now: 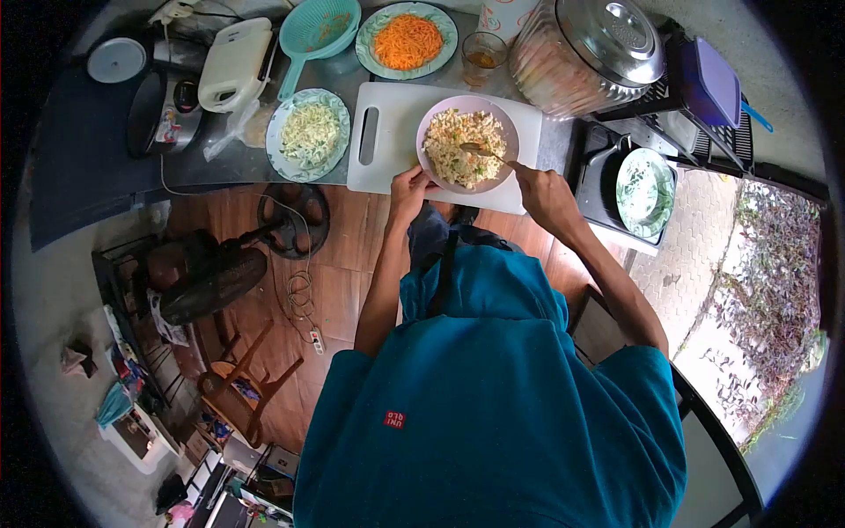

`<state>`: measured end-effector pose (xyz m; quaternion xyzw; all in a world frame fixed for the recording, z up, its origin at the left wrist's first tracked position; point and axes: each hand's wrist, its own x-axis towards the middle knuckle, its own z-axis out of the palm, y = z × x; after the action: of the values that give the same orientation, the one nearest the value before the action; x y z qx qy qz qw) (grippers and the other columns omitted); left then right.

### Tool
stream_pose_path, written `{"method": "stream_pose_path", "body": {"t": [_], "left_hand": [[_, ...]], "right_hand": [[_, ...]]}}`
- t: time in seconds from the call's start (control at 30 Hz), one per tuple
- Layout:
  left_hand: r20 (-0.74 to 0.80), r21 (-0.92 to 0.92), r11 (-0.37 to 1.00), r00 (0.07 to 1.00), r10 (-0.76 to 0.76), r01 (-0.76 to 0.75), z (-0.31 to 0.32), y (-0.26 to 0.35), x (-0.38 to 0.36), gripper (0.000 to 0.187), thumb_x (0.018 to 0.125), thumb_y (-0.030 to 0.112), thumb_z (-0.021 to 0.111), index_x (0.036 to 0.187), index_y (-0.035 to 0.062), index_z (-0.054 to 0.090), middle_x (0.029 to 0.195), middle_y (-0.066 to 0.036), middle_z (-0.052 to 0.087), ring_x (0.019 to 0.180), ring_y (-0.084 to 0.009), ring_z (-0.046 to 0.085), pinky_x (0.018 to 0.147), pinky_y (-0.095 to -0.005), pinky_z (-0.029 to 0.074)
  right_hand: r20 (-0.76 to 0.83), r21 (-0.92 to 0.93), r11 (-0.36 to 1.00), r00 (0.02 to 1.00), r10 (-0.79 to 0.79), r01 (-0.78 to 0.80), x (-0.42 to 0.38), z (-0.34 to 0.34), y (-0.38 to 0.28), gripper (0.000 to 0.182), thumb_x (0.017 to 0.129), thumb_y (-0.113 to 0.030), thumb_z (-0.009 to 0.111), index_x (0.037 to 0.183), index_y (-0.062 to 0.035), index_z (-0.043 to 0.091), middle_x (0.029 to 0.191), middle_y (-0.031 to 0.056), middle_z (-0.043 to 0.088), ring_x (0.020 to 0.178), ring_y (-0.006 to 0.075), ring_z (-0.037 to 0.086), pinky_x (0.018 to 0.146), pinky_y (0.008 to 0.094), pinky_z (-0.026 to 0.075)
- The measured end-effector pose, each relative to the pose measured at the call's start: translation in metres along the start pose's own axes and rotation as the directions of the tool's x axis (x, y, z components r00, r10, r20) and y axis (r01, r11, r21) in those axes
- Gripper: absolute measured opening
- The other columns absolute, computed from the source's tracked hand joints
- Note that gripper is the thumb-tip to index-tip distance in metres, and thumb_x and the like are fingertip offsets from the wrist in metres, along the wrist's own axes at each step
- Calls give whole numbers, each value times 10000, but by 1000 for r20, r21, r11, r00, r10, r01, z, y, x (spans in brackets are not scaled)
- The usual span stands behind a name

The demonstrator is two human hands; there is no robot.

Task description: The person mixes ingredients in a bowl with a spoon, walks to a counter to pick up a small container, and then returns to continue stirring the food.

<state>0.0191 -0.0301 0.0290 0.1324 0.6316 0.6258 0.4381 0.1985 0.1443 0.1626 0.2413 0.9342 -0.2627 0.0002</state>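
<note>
A pink bowl [426,123] full of a chopped, pale mixture with orange and green bits [453,141] stands on a white cutting board [387,172]. My left hand [408,194] grips the bowl's near left rim. In my right hand [544,195] is the handle of a metal spoon [475,149], whose head rests in the mixture. Left of the board sits a patterned plate [275,141] of shredded pale vegetable [310,134]. Behind the board, a second plate [364,48] holds shredded carrot [407,42].
A green colander [299,40], a white sandwich maker [233,66], a glass [484,57] and a large lidded jar [563,70] line the back of the counter. At right are a patterned dish [647,189] in a sink and a dish rack [731,132]. A fan [216,286] stands behind left.
</note>
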Motion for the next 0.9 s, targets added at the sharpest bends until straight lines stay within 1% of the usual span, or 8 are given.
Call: {"method": "stream_pose_path", "body": {"t": [0.03, 0.33, 0.43, 0.5, 0.6, 0.73, 0.83, 0.9], "left_hand": [[26, -49, 999, 1000, -16, 17, -1, -1, 0, 264, 911, 28, 485, 1138, -89, 550, 985, -122, 628, 828, -171, 623, 739, -297, 567], [36, -41, 998, 999, -37, 38, -4, -3, 3, 290, 905, 43, 504, 1163, -82, 542, 1009, -136, 627, 854, -185, 630, 732, -306, 573], [-4, 7, 998, 998, -69, 69, -5, -1, 5, 290, 892, 28, 511, 1158, -81, 547, 999, -143, 631, 855, -182, 629, 732, -306, 575], [-6, -11, 998, 998, -59, 59, -4, 0, 5, 289, 885, 22, 517, 1152, -83, 550, 996, -147, 631, 853, -181, 629, 737, -306, 575], [-3, -1, 998, 998, -67, 67, -4, 2, 4, 287, 875, 12, 527, 1143, -89, 554, 988, -150, 630, 846, -181, 629, 745, -307, 575], [-9, -6, 997, 997, -72, 72, -2, 5, 2, 285, 876, 14, 526, 1137, -98, 552, 969, -140, 631, 835, -180, 629, 749, -305, 574], [-3, 21, 996, 996, -89, 89, -2, 8, 1, 284, 879, 18, 521, 1135, -100, 552, 952, -131, 632, 831, -176, 628, 747, -306, 574], [-3, 2, 997, 997, -75, 75, -2, 5, 3, 280, 881, 22, 519, 1129, -103, 555, 952, -129, 632, 828, -175, 628, 747, -304, 573]], "right_hand": [[1, 89, 995, 999, 33, -33, -1, -7, -6, 288, 841, -45, 476, 1097, -18, 606, 714, 265, 583, 614, 405, 592, 575, 462, 479], [158, 103, 992, 986, 53, -70, -16, 40, 7, 304, 856, -66, 443, 1115, -71, 602, 685, 253, 593, 647, 409, 597, 608, 492, 490], [25, -24, 1000, 1000, 1, 0, -20, 50, 12, 329, 850, -51, 430, 1132, -87, 595, 690, 255, 593, 639, 408, 601, 596, 494, 492], [50, 112, 991, 997, 61, -67, -17, 47, 11, 287, 856, -60, 485, 1114, -46, 609, 722, 264, 591, 636, 409, 597, 577, 470, 478], [11, 162, 985, 998, 57, -58, -21, 34, 5, 288, 855, -56, 486, 1115, -40, 609, 725, 259, 592, 637, 403, 599, 571, 456, 473], [48, 162, 983, 995, 84, -91, -23, 15, 2, 287, 851, -54, 492, 1112, -30, 609, 712, 260, 588, 627, 397, 600, 573, 443, 473], [140, 126, 989, 989, 56, -74, -27, 16, 7, 348, 839, -52, 456, 1168, -81, 568, 710, 252, 601, 632, 420, 600, 571, 496, 490], [143, 10, 1000, 990, 15, -17, -29, 31, 13, 360, 832, -43, 456, 1176, -80, 555, 695, 248, 602, 630, 410, 609, 575, 491, 499]]}}
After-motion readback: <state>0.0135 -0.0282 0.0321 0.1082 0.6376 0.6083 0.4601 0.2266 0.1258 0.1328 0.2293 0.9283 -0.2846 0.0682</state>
